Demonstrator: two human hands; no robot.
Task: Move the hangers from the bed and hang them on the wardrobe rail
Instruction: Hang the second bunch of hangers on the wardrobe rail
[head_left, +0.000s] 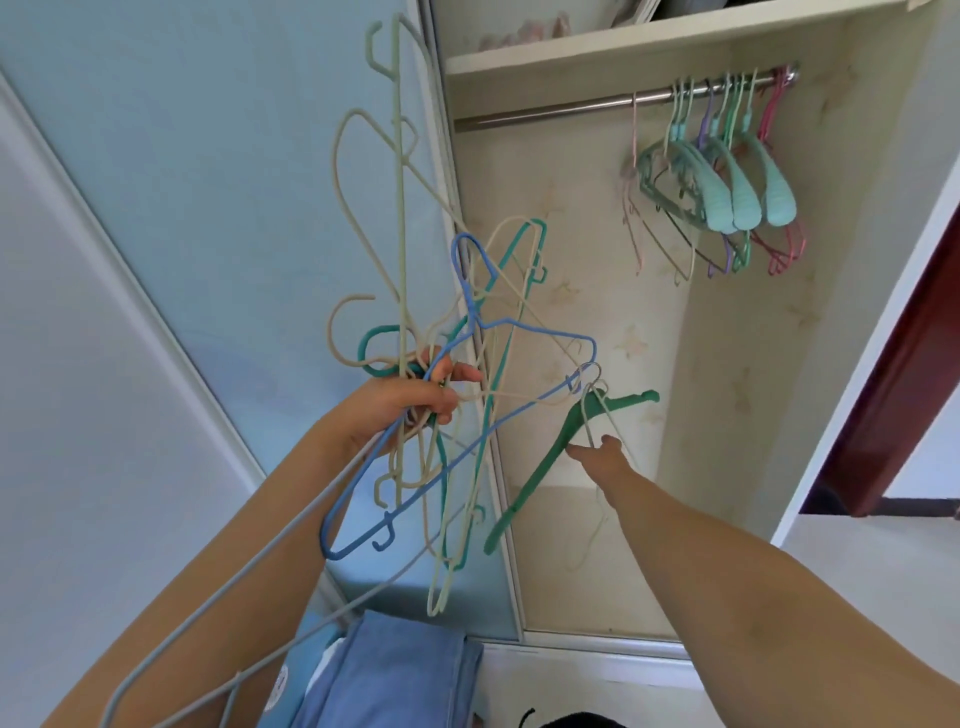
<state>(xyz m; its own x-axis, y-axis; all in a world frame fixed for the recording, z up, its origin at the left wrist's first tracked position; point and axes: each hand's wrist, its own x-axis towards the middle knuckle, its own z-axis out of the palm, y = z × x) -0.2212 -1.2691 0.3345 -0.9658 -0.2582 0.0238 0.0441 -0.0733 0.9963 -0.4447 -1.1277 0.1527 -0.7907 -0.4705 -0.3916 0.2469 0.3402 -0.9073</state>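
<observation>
My left hand (410, 402) is shut on a tangled bunch of hangers (467, 332): cream, teal, blue and grey wire ones, sticking up and hanging down in front of the wardrobe's edge. My right hand (597, 457) grips a green plastic hanger (540, 467) together with a thin cream wire hanger, low inside the open wardrobe. The green hanger's top is caught near the blue hanger's corner. The metal wardrobe rail (545, 111) runs across the top. Several hangers (727, 182) in mint, pink and purple hang at its right end.
A light blue sliding door (208, 182) covers the wardrobe's left side. A shelf (623, 47) sits above the rail with items on it. Folded blue cloth (389, 670) lies below my arms. A dark red door frame (893, 389) stands at the right.
</observation>
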